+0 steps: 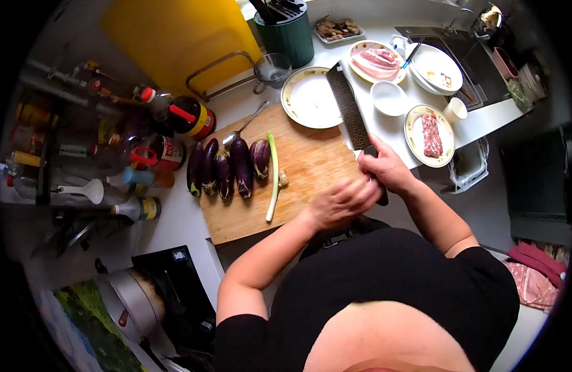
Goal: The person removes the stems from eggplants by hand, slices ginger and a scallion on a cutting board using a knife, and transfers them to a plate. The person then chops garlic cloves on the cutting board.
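Note:
My right hand (387, 166) is closed around the dark handle of a large knife (349, 105), whose broad textured blade points away over the right edge of the wooden cutting board (317, 155). Close beside it, my left hand (345, 203) has its fingers bent near the handle's end; they are slightly blurred, and whether they hold anything is unclear. Several purple eggplants (241, 167) lie in a row on the board's left part. Right of them are a green onion (273, 177) and a piece of ginger (283, 179). A metal spoon (233, 137) rests above the eggplants.
A white plate (314, 99) overlaps the board's back edge. Plates of meat (378, 62), a ribs plate (431, 134), a white bowl (389, 98) and a paper cup (455, 110) stand right. Bottles (196, 118) stand left, a pot (134, 301) lower left.

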A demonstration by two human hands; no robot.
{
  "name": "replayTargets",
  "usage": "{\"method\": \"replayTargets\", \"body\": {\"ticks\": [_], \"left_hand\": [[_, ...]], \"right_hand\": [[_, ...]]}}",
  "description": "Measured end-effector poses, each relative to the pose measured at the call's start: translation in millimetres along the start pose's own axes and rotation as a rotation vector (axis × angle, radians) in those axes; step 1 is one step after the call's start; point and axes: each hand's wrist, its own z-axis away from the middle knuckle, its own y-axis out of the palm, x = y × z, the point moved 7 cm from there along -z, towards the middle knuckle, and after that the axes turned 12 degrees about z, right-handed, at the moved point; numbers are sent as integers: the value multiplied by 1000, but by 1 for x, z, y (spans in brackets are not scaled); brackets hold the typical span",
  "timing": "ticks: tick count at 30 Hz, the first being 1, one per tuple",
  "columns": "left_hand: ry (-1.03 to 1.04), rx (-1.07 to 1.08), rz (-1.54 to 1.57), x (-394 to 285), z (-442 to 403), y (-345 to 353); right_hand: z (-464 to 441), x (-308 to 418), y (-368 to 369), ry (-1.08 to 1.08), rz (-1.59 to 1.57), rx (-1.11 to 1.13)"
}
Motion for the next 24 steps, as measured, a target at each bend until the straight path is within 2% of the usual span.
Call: {"method": "replayTargets", "body": {"ticks": [1, 3, 5, 6, 8, 9, 11, 13, 15, 17, 18, 19, 21, 22, 24], "left_hand": [[-47, -56, -5, 7, 12, -11], [-525, 15, -46, 49, 69, -12], [-1050, 190, -82, 85, 116, -12], [-1047, 189, -81, 88, 122, -10], [-1170, 225, -125, 98, 141, -3], [-1165, 226, -124, 99, 142, 3], [-1226, 220, -146, 104, 143, 12], [-1273, 241, -114, 106, 143, 15], [-1243, 131, -55, 107, 140, 18], [-1342, -77, 299, 105, 133, 30], [-1379, -265, 466, 103, 127, 36], [-1590, -404, 803, 108, 152, 73], [-1795, -785, 1341, 93, 137, 86], [-1802, -771, 1340, 89, 136, 86], [-1824, -578, 1305, 87, 134, 86]], "right_hand": [[2, -4, -9, 31, -25, -56], [7, -4, -22, 32, 133, -104], [13, -15, -29, 56, 237, -97], [18, -17, -26, 37, 353, -88], [27, -24, -15, 128, 472, -16], [28, -33, -10, 101, 535, 21], [27, -46, -3, -95, 708, 7], [27, -57, 2, -152, 744, -8], [28, -59, 5, -208, 741, -20], [27, -59, 3, -199, 780, -9], [27, -61, 3, -188, 821, 5], [27, -61, 2, -179, 815, 6], [27, -58, -2, -184, 844, -18], [27, -59, -3, -135, 858, 12], [29, -60, -6, -150, 883, 10]]}}
